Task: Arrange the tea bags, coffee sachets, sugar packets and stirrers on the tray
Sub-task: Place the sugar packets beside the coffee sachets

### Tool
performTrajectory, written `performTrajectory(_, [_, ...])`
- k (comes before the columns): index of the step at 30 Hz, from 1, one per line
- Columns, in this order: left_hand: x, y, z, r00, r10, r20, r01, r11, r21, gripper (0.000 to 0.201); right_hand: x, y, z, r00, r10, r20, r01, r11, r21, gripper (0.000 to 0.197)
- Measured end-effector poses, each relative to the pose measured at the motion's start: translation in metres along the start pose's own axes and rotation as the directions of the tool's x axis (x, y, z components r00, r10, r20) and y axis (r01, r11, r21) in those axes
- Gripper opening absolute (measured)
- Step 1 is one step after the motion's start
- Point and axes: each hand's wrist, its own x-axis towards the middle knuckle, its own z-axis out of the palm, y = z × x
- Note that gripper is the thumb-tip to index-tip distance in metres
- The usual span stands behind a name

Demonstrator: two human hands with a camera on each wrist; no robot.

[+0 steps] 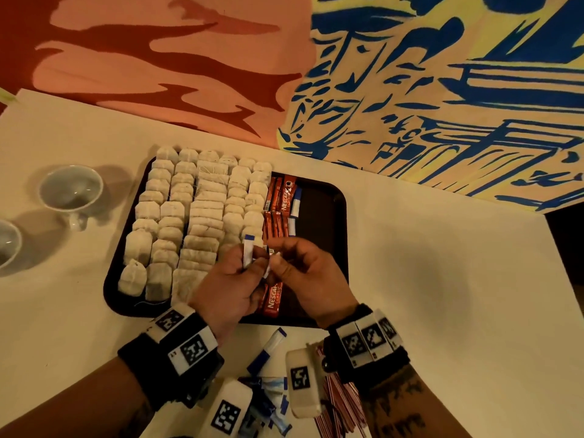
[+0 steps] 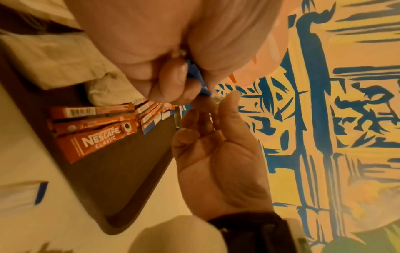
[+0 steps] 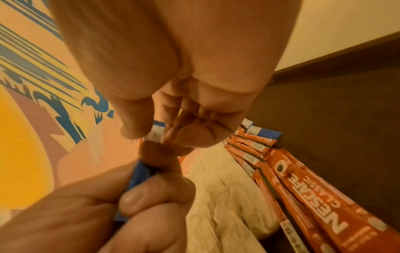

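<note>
From the head view, both hands meet above the dark tray [image 1: 328, 216]: the left hand [image 1: 227, 286] grips blue-and-white sugar packets [image 1: 248, 254], the right hand [image 1: 303, 273] pinches one; tea bags [image 1: 196, 216] and coffee sachets [image 1: 278, 197] fill the tray

The wrist views show the same pinch

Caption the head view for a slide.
Both hands pinch blue-and-white sugar packets above a dark tray holding tea bags and Nescafe sachets.

Two white cups [image 1: 70, 191] stand on the pale table [image 1: 442, 279], seemingly empty, below a painted wall [image 1: 442, 74].
</note>
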Motion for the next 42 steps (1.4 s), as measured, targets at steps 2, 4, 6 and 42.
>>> performTrajectory(2, [-0.005,-0.003,0.011,0.996,-0.064,0.063,0.07,0.994,-0.085,0.016,-0.008,0.004,-0.009,0.999,-0.005,-0.031,0.006,1.0,0.012,0.009])
performTrajectory(4, [-0.005,-0.002,0.009,0.993,-0.099,0.062,0.105,0.988,-0.116,0.023,-0.005,0.001,-0.013,0.996,0.041,-0.078,-0.037,0.998,0.054,0.004])
performTrajectory(6, [-0.003,-0.004,0.007,0.996,-0.081,0.041,0.082,0.996,-0.025,0.028,-0.003,-0.002,-0.018,0.986,0.1,-0.134,-0.09,0.993,0.076,0.01])
performTrajectory(42, [-0.003,-0.027,-0.028,0.992,0.012,-0.123,0.063,0.808,0.586,0.018,0.042,0.063,-0.031,0.849,0.429,-0.309,-0.528,0.71,-0.466,0.006])
